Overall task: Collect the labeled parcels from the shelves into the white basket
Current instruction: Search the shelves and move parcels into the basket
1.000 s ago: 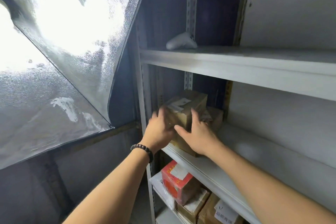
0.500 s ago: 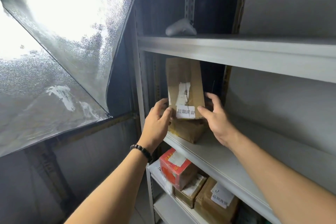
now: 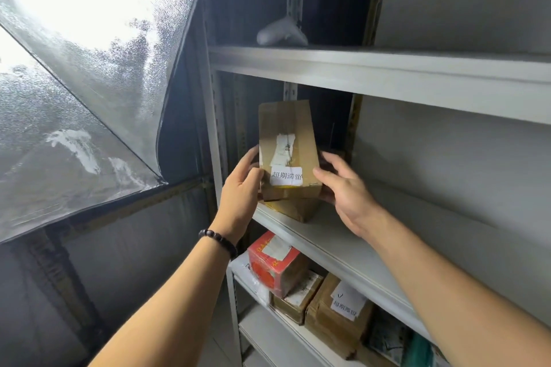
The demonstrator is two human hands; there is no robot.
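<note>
**Labelled parcel held upright between both hands at the middle shelf**

A tall brown cardboard parcel [image 3: 287, 152], wrapped with clear tape, stands upright near the centre of the view, over the left end of the grey metal middle shelf [image 3: 343, 244]. Its front face carries a torn white sticker and, below it, a white paper label [image 3: 286, 179] with printed characters.

The left hand [image 3: 241, 191], at 9 o'clock of the parcel, grips its left edge, with the thumb on the front. The right hand [image 3: 346, 191], at 3 o'clock, holds the lower right edge, with the thumb in front and the fingers behind.

At 6 o'clock of the parcel lies a second brown cardboard box [image 3: 293, 208]; I cannot tell if the two touch.

A dark beaded bracelet [image 3: 217, 243] sits on the left wrist. At 12 o'clock, a grey soft pouch [image 3: 281, 36] lies on the upper shelf [image 3: 372, 71]. At 6 o'clock, one shelf lower, a red carton [image 3: 272, 262] rests on brown boxes. At 10 o'clock of the view hangs a translucent plastic sheet [image 3: 89, 68].
</note>
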